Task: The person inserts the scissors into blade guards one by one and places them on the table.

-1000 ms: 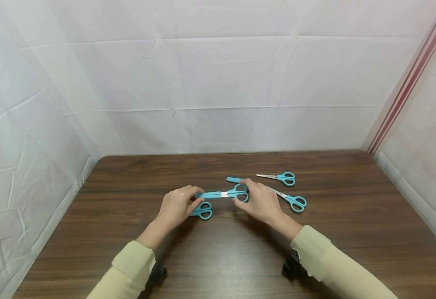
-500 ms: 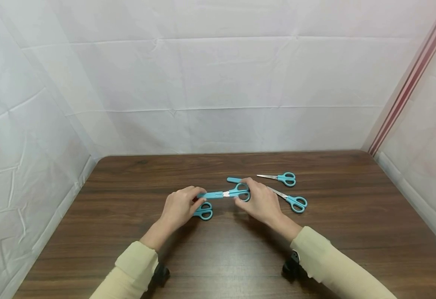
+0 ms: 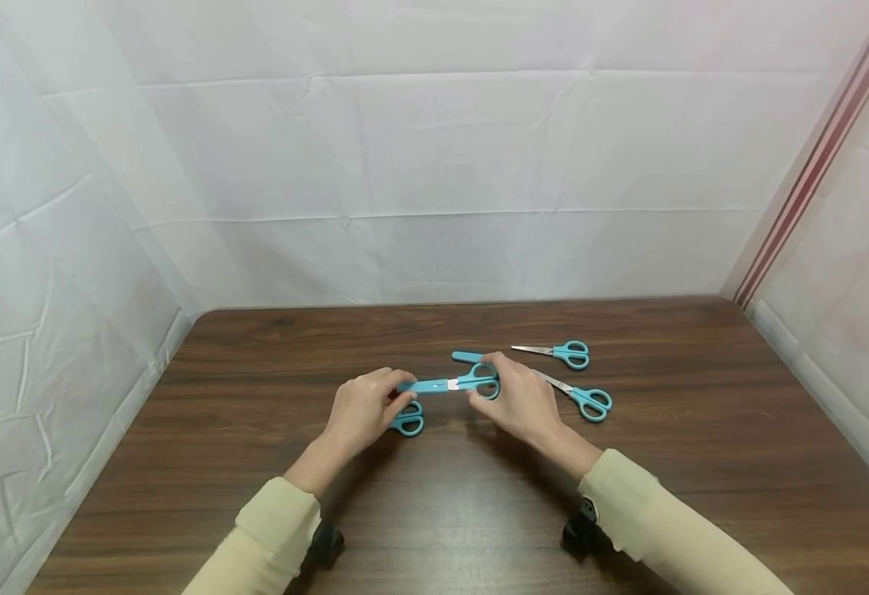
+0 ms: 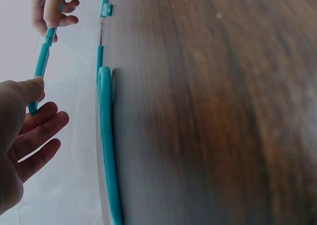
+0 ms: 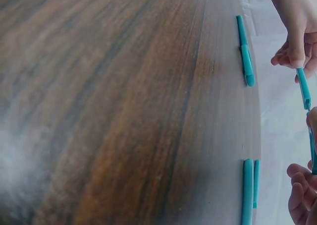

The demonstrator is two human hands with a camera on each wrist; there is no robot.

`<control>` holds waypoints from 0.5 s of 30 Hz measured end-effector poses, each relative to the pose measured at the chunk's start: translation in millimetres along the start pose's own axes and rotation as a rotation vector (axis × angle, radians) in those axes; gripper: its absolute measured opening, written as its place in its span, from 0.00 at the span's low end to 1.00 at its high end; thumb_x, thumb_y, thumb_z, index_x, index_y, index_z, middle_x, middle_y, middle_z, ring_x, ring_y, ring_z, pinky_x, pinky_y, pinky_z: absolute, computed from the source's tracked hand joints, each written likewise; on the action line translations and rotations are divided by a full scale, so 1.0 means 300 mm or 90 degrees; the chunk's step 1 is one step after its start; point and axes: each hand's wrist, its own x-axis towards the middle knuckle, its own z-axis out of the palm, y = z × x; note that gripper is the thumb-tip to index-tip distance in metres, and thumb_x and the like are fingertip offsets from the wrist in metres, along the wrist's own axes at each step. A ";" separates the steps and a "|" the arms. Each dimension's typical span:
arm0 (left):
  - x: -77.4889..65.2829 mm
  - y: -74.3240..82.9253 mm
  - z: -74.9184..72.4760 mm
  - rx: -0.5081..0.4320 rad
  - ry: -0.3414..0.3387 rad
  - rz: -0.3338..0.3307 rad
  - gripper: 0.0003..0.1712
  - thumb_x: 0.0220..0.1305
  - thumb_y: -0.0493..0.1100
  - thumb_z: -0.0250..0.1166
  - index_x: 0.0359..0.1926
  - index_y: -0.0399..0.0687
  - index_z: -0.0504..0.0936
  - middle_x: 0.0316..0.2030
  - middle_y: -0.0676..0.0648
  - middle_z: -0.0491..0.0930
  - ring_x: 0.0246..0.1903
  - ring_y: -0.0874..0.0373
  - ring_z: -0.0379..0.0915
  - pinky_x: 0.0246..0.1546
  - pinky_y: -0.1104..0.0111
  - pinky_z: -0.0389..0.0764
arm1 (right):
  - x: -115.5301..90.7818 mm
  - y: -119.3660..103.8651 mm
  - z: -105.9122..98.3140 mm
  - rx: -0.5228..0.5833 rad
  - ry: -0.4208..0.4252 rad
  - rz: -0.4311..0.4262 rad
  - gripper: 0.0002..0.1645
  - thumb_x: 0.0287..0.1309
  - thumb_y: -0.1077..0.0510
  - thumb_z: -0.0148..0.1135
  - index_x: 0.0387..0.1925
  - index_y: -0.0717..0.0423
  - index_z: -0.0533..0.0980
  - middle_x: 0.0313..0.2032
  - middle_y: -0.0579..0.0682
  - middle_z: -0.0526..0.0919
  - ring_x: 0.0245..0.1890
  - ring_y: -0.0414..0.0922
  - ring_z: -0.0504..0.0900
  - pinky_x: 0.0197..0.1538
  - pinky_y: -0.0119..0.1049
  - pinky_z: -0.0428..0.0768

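Observation:
A pair of light-blue-handled scissors [image 3: 471,381] is held level above the table. The right hand [image 3: 519,401] pinches its finger loops. At the other end, the left hand [image 3: 363,409] pinches a light-blue blade cover [image 3: 430,386] between thumb and fingers. The cover encloses most of the blades; a short strip of metal shows between it and the handles. In the left wrist view, the lower fingers of the left hand [image 4: 37,136] spread away from the cover [image 4: 41,61]. Below the left hand lies another pair of scissors [image 3: 408,420], partly hidden by that hand.
Two more pairs of scissors with bare blades, one farther back [image 3: 571,354] and one nearer [image 3: 591,404], lie right of the right hand. Another blade cover [image 3: 466,357] lies behind that hand, partly hidden. White sheeting [image 3: 434,165] surrounds the wooden table [image 3: 449,512].
The left hand has shifted slightly right with the cover, and less bare blade shows between cover and handles. The right hand has stayed nearly still; the scissors on the table have not moved.

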 end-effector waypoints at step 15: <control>0.015 0.022 -0.004 0.010 -0.004 -0.015 0.08 0.53 0.45 0.69 0.36 0.54 0.83 0.22 0.58 0.75 0.17 0.67 0.69 0.15 0.76 0.64 | 0.001 0.003 -0.002 0.022 0.002 0.012 0.26 0.49 0.43 0.63 0.49 0.49 0.74 0.19 0.40 0.75 0.11 0.34 0.63 0.14 0.30 0.61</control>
